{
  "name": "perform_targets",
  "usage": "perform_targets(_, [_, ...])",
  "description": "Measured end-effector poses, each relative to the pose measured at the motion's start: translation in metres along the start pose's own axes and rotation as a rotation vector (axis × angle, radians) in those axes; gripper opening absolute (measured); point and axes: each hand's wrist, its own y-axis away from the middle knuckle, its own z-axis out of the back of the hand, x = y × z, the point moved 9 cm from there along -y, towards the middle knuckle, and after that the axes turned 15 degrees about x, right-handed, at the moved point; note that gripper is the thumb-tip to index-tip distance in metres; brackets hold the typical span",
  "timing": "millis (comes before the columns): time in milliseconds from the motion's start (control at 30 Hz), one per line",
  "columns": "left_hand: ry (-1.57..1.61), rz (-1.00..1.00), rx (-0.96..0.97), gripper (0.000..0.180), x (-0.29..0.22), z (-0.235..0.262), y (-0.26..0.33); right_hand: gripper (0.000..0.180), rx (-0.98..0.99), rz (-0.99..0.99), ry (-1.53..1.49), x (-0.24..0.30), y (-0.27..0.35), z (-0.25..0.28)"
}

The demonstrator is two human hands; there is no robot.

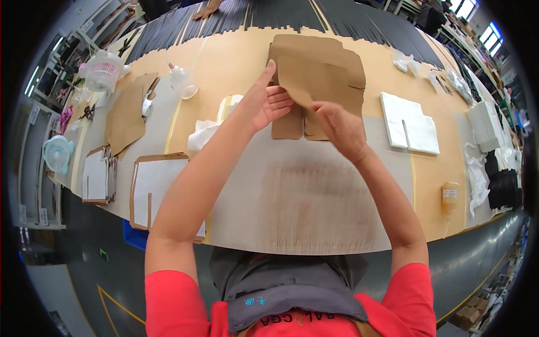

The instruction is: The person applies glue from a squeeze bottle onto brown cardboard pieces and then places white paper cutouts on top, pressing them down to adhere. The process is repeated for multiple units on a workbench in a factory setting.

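Observation:
A brown, leather-like cut sheet (321,76) is lifted over a stack of similar brown pieces (287,127) at the far middle of the table. Its near edge curls up in my right hand (341,129), whose thumb and fingers are closed on it. By the sheet's left edge, my left hand (264,104) has its fingers stretched out and its thumb raised; nothing shows in it. White slotted pieces (409,124) lie in a stack to the right of my right hand. Partly behind my left forearm are a crumpled white cloth (203,135) and white-topped, brown-edged pieces (160,177).
A clear bottle (183,81), brown sheets (128,112) and a small fan (58,150) are on the left. A yellowish jar (450,194) stands near the right edge. Dark strips (269,14) line the far side, where another person's hand (209,9) rests.

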Motion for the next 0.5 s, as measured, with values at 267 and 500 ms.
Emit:
perform_targets(267, [-1.220,-0.627,-0.038,0.017,-0.036,-0.076,0.022,0.041,-0.367,-0.202,-0.073,-0.027,0.063,0.049])
perform_targets(500, [-1.050,-0.647,0.227,0.024,-0.027,-0.130,0.127,0.071,-0.156,-0.442,-1.021,-0.078,0.068,0.065])
